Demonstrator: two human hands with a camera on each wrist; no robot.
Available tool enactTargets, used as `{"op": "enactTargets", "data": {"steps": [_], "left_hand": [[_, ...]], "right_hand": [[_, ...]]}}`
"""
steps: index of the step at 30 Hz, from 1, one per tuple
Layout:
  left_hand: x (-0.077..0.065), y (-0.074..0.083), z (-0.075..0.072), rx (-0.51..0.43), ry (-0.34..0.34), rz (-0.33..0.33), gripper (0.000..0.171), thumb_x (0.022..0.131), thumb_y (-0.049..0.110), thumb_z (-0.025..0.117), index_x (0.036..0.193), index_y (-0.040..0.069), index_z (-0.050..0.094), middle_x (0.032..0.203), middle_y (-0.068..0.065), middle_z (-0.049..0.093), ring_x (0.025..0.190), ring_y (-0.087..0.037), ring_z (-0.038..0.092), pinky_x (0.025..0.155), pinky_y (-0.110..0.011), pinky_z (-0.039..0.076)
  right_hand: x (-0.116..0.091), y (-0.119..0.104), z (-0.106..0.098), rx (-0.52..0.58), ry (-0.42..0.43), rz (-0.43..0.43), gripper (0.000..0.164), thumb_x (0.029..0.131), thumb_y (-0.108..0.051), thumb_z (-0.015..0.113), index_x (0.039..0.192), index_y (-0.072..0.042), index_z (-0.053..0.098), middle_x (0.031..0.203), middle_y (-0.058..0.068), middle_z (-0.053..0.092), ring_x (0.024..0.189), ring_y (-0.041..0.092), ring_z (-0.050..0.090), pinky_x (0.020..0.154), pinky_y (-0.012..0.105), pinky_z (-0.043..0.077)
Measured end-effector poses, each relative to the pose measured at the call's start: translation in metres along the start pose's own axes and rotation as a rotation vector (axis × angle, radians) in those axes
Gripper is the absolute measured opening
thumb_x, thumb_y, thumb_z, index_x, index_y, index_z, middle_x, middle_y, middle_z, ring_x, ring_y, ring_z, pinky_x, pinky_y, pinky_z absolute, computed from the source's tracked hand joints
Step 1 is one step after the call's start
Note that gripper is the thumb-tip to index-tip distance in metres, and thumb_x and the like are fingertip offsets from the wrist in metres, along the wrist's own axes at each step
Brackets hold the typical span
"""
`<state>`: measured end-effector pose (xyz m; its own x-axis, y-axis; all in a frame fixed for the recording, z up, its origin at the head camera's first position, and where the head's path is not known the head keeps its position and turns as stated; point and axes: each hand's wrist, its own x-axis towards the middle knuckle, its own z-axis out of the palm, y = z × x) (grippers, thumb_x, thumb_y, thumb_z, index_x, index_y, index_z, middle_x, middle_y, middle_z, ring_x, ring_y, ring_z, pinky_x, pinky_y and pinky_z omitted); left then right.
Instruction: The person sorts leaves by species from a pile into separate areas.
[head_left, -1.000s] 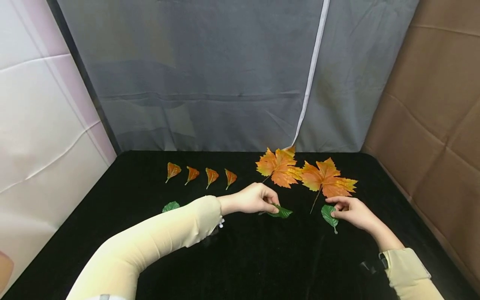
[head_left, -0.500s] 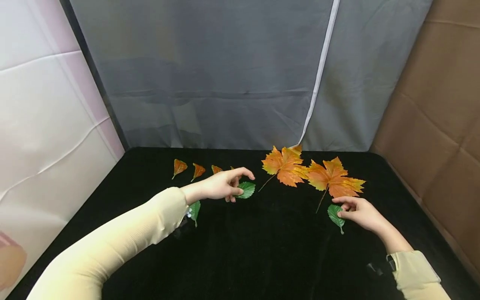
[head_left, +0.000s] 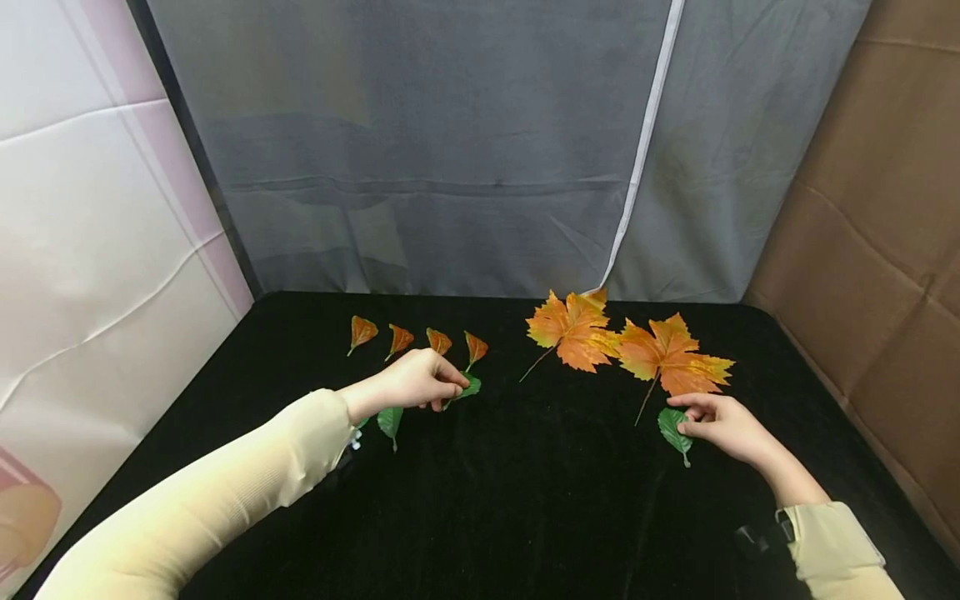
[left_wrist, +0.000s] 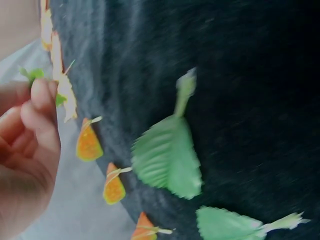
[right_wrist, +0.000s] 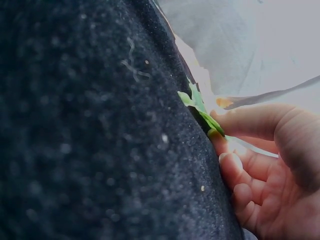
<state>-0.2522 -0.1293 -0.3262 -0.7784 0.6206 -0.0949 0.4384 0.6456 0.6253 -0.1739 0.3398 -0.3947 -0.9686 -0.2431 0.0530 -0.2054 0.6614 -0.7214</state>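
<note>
Green leaves [head_left: 389, 423] with toothed edges form a loose row across the black tabletop [head_left: 525, 500]. At far left stands a pale panel [head_left: 90, 208]. The leftmost green leaf [left_wrist: 227, 223] lies on the tabletop, mostly hidden by the left arm in the head view; just beside it lies the second green leaf [left_wrist: 170, 160]. Four small orange leaves [head_left: 400, 337] stand in a line behind them. The left hand [head_left: 411, 380] pinches the third green leaf [head_left: 470, 387] between thumb and finger, near the last orange leaf; I cannot tell whether it touches the tabletop. Next come two orange-yellow maple leaves [head_left: 573, 329], side by side near the grey curtain [head_left: 435, 150]. The fourth green leaf [head_left: 673, 427], just in front of the right-hand maple leaf, is pinched by the right hand [head_left: 716, 422], with its stem toward the person. A brown cloth [head_left: 877, 208] hangs at far right.
</note>
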Motion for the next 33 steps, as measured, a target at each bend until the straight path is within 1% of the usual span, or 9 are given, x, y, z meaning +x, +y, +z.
{"op": "enactTargets", "data": {"steps": [2, 5, 8, 10, 13, 17, 21, 26, 33], "left_hand": [[-0.003, -0.003, 0.005, 0.046, 0.03, -0.011, 0.019, 0.089, 0.014, 0.066, 0.104, 0.009, 0.077, 0.063, 0.007, 0.065, 0.053, -0.017, 0.063, 0.052, -0.026, 0.048], [-0.009, -0.007, 0.012, 0.09, 0.084, -0.054, 0.019, 0.088, 0.015, 0.067, 0.103, 0.009, 0.077, 0.06, 0.008, 0.063, 0.049, -0.01, 0.059, 0.055, -0.025, 0.045], [-0.015, -0.011, 0.018, 0.076, 0.108, -0.11, 0.019, 0.088, 0.015, 0.068, 0.103, 0.009, 0.077, 0.054, 0.006, 0.06, 0.045, -0.008, 0.055, 0.05, -0.026, 0.047], [-0.019, -0.013, 0.022, 0.062, 0.112, -0.138, 0.018, 0.088, 0.014, 0.068, 0.103, 0.009, 0.077, 0.052, 0.005, 0.059, 0.042, -0.008, 0.054, 0.046, -0.026, 0.048], [-0.024, -0.015, 0.027, 0.059, 0.118, -0.155, 0.018, 0.087, 0.012, 0.068, 0.103, 0.008, 0.077, 0.052, 0.006, 0.059, 0.038, -0.009, 0.053, 0.04, -0.027, 0.047], [-0.026, -0.014, 0.032, 0.096, 0.139, -0.157, 0.017, 0.087, 0.012, 0.068, 0.102, 0.008, 0.077, 0.049, 0.006, 0.057, 0.035, -0.007, 0.052, 0.039, -0.026, 0.047], [-0.027, -0.012, 0.036, 0.119, 0.148, -0.17, 0.018, 0.088, 0.011, 0.067, 0.103, 0.008, 0.076, 0.05, 0.005, 0.057, 0.034, -0.007, 0.051, 0.038, -0.026, 0.046], [-0.028, -0.012, 0.042, 0.116, 0.133, -0.21, 0.026, 0.085, 0.009, 0.067, 0.11, 0.007, 0.073, 0.05, 0.005, 0.057, 0.034, -0.007, 0.051, 0.038, -0.026, 0.046], [-0.031, -0.015, 0.043, 0.079, 0.132, -0.228, 0.03, 0.083, 0.009, 0.068, 0.113, 0.005, 0.072, 0.053, 0.006, 0.059, 0.036, -0.008, 0.052, 0.038, -0.026, 0.046]], "right_hand": [[0.0, 0.001, 0.0, -0.005, 0.002, 0.006, 0.036, 0.085, -0.007, 0.07, 0.118, 0.006, 0.064, 0.08, 0.002, 0.058, 0.066, 0.007, 0.051, 0.059, 0.025, 0.044], [0.001, 0.001, 0.0, -0.014, 0.001, -0.001, 0.036, 0.085, -0.007, 0.07, 0.118, 0.006, 0.064, 0.08, 0.002, 0.058, 0.066, 0.007, 0.051, 0.059, 0.026, 0.044], [0.001, 0.001, 0.001, -0.012, 0.003, 0.002, 0.036, 0.085, -0.007, 0.07, 0.118, 0.006, 0.064, 0.079, 0.002, 0.058, 0.065, 0.007, 0.051, 0.059, 0.026, 0.043], [0.001, 0.001, 0.001, -0.006, 0.001, 0.01, 0.036, 0.086, -0.007, 0.07, 0.118, 0.006, 0.064, 0.079, 0.002, 0.058, 0.065, 0.007, 0.05, 0.059, 0.026, 0.043], [0.001, 0.0, 0.001, 0.007, -0.003, 0.024, 0.036, 0.086, -0.008, 0.07, 0.119, 0.006, 0.063, 0.08, 0.002, 0.057, 0.064, 0.007, 0.05, 0.058, 0.026, 0.042], [0.0, -0.002, 0.001, 0.005, -0.001, 0.037, 0.036, 0.087, -0.01, 0.07, 0.12, 0.005, 0.064, 0.081, 0.002, 0.057, 0.064, 0.007, 0.048, 0.057, 0.026, 0.041], [-0.002, -0.001, 0.0, -0.008, 0.003, 0.044, 0.036, 0.088, -0.011, 0.07, 0.12, 0.004, 0.064, 0.082, 0.002, 0.056, 0.064, 0.006, 0.047, 0.057, 0.025, 0.04], [-0.001, 0.0, -0.001, -0.005, 0.008, 0.044, 0.035, 0.087, -0.01, 0.07, 0.118, 0.005, 0.065, 0.08, 0.002, 0.055, 0.063, 0.006, 0.047, 0.056, 0.025, 0.04], [-0.001, -0.003, 0.0, 0.001, 0.002, 0.045, 0.033, 0.088, -0.009, 0.069, 0.117, 0.006, 0.065, 0.081, 0.003, 0.055, 0.063, 0.007, 0.047, 0.056, 0.026, 0.041]]}}
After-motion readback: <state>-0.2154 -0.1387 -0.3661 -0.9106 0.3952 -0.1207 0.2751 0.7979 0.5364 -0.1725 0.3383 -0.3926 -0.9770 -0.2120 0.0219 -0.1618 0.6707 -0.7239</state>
